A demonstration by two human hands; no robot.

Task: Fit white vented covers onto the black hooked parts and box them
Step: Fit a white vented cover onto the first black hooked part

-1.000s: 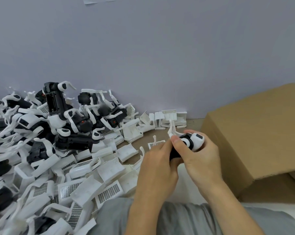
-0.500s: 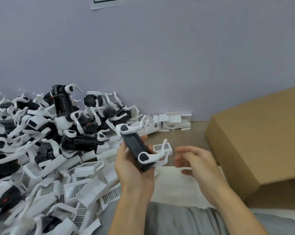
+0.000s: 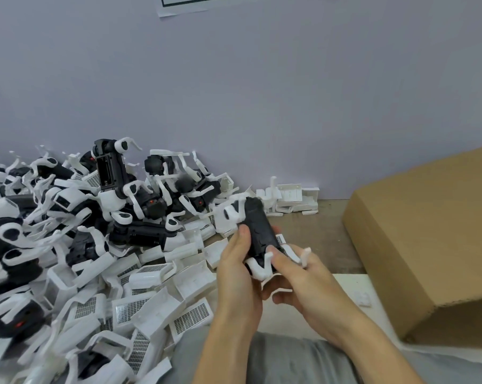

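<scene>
Large brown cardboard box (image 3: 428, 245) sits at right, near for dropping finished pieces. Heap of loose white vented plastic covers (image 3: 140, 300) piled at left, within reach on tabletop (image 3: 325, 239). Left hand (image 3: 240, 275) grips black hooked plastic part (image 3: 258, 231) upright above lap; right hand (image 3: 298, 281) pinches its lower white hook (image 3: 264, 268), likely turning it for cover fitting.
</scene>
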